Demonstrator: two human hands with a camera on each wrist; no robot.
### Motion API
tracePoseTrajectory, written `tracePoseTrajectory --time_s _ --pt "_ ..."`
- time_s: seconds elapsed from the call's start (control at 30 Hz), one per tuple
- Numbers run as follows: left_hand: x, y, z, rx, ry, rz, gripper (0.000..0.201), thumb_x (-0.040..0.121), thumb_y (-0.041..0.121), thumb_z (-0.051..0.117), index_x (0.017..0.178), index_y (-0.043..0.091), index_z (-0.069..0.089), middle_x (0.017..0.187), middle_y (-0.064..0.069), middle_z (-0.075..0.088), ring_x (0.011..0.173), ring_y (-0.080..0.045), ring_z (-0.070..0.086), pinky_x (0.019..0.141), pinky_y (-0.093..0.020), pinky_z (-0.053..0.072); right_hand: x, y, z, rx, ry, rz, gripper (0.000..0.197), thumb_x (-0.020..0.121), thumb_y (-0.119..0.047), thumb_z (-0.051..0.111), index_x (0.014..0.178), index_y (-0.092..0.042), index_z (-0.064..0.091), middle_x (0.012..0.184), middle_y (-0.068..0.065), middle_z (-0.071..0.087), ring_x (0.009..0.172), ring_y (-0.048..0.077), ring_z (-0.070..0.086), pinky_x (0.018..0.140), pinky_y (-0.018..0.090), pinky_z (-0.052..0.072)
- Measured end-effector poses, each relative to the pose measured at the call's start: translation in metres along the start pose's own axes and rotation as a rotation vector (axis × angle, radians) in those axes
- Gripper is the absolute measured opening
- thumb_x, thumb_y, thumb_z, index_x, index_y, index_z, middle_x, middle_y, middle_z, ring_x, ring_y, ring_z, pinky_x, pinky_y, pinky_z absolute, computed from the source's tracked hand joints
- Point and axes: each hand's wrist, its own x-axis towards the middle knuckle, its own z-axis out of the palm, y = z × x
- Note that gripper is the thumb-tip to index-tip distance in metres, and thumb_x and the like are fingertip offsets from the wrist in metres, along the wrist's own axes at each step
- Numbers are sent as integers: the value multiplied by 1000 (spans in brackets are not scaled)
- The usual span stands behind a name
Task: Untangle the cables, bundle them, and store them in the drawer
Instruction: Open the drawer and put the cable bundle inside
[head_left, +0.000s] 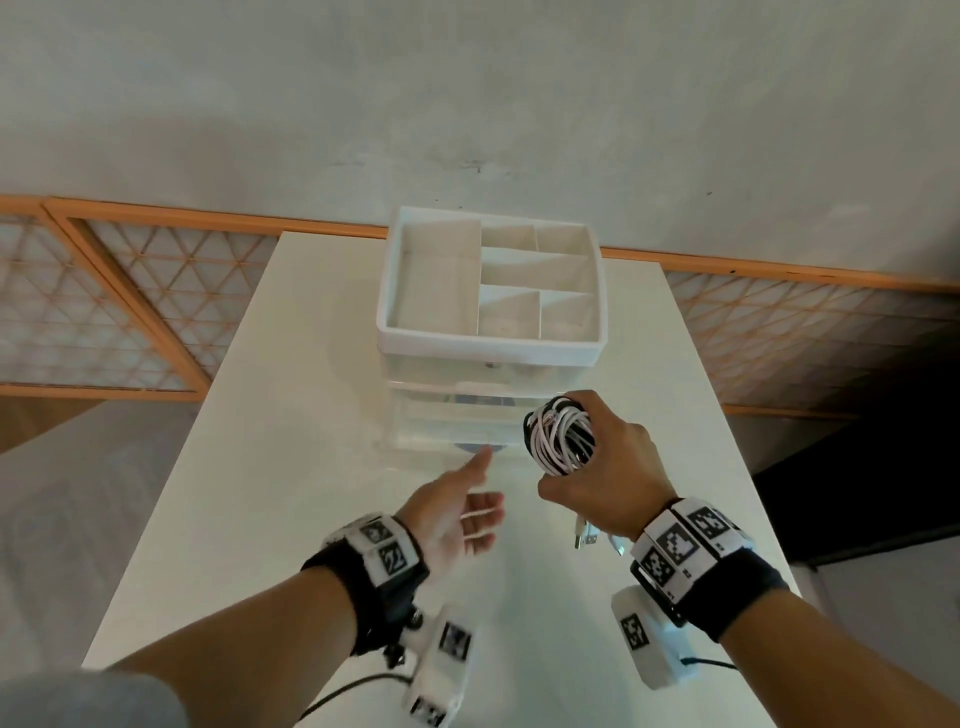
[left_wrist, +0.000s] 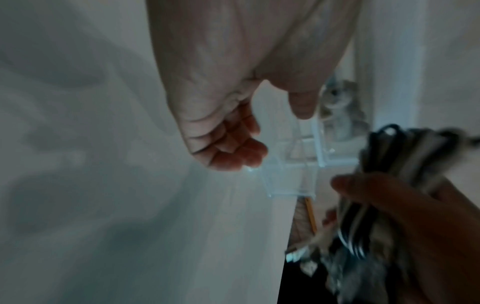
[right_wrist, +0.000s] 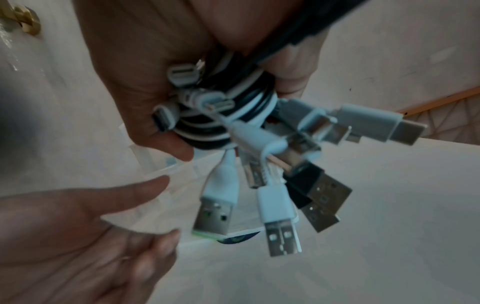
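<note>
My right hand (head_left: 597, 462) grips a coiled bundle of white and black cables (head_left: 561, 436) just above the right front corner of the clear lower drawer (head_left: 457, 423), which stands pulled out toward me. In the right wrist view the cable bundle (right_wrist: 226, 111) sits in my fist and several USB plugs (right_wrist: 280, 226) dangle below it over the clear drawer (right_wrist: 166, 185). My left hand (head_left: 470, 493) holds nothing; one finger reaches to the drawer's front edge. In the left wrist view its fingers (left_wrist: 233, 148) hang loosely curled beside the drawer (left_wrist: 293, 170).
The drawer unit stands on a white table (head_left: 260, 467) and carries a white divided tray (head_left: 488, 338) on top. Behind the table run a wall and an orange lattice panel (head_left: 104, 301). A brass drawer knob (right_wrist: 26, 20) shows in the right wrist view.
</note>
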Motion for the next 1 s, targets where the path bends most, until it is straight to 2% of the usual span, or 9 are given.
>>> tracePoseTrajectory --time_s 0.1,0.2,0.27,0.33,0.43,0.6,0.73,0.87,1.0 --pt "-30 2 -2 353 -32 45 33 87 40 72 94 12 57 82 -8 66 71 -20 64 60 -29 49 1 -5 -7 -27 -10 -14 75 55 -34 80 120 -43 42 94 -7 65 87 18 59 73 33 56" --pt "-47 31 -4 790 110 524 14 85 25 75 86 15 64 75 2 67 70 -13 63 59 -23 50 3 -17 -12 -66 -25 -57 77 56 -35 80 121 -42 40 97 -6 64 87 20 61 76 36 59" --pt "-49 47 -11 1169 315 787 20 86 28 71 104 21 66 95 6 69 89 -14 63 81 -28 52 6 -27 -13 -100 -43 -97 80 56 -35 81 123 -41 38 97 -6 65 85 23 64 75 38 60" --pt "-46 48 -19 1591 360 709 47 89 38 63 132 23 53 129 4 60 117 -22 56 101 -40 41 12 -39 -11 -150 -55 -131 81 56 -34 82 121 -38 34 97 -4 65 81 25 65 71 38 60" --pt "-44 32 -26 1928 324 588 54 95 54 45 138 22 48 136 2 54 123 -22 51 106 -44 29 23 -54 -9 -264 -68 -182 78 56 -34 81 116 -33 31 92 -4 64 74 24 63 65 34 56" --pt "-54 29 -35 1854 184 491 91 77 87 17 122 20 60 121 2 63 112 -21 57 99 -40 34 35 -69 -4 -429 -140 -268 78 60 -34 79 123 -31 32 94 -3 65 75 27 60 66 33 50" --pt "-62 57 -41 1168 209 566 103 58 94 42 134 24 45 114 5 66 104 -16 64 92 -34 50 40 -76 5 -548 -189 -317 78 60 -34 80 123 -28 34 92 -2 64 74 26 57 65 33 51" --pt "-58 74 -27 651 59 532 114 57 76 73 151 41 18 138 2 53 119 -19 59 98 -45 52 43 -85 17 -618 -288 -327 67 61 -30 78 113 -26 35 75 -5 58 65 23 58 57 30 46" --pt "-49 76 -16 606 -33 488 62 79 35 81 134 28 51 124 -3 65 110 -26 66 88 -48 59 48 -90 24 -642 -358 -317 76 62 -32 79 121 -24 33 75 -4 58 63 19 57 57 29 50"
